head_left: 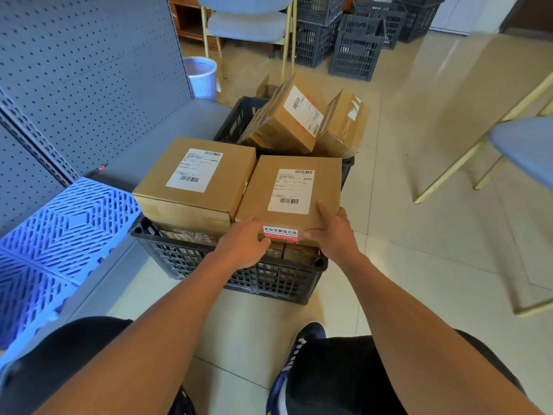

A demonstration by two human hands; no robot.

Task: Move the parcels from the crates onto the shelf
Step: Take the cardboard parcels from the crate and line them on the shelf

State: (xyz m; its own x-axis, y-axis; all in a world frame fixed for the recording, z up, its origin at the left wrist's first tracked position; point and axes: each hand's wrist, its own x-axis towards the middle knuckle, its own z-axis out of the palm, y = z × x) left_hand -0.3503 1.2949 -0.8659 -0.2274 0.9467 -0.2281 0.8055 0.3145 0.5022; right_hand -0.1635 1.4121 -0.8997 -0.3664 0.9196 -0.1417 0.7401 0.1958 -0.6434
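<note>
The right-hand parcel (291, 194) sits atop the near crate (239, 271) at frame centre, gripped at its near edge by the left hand (244, 245) and right hand (333, 232), fingers curled on it (pickup step, seemingly). Next: lift it toward the shelf (143, 151), upper left.

Floor: glossy pale beige tiles (419, 265) | Left: grey perforated metal panel (89, 70) | Far side: stacked blue-cushioned chairs (245, 22) on yellow legs, lilac plastic wastebasket (202, 76) beside them, stacks of dark empty crates (359, 40) | Right edge: another blue chair seat (526, 145) | Light: bright, soft sheen on tiles
</note>
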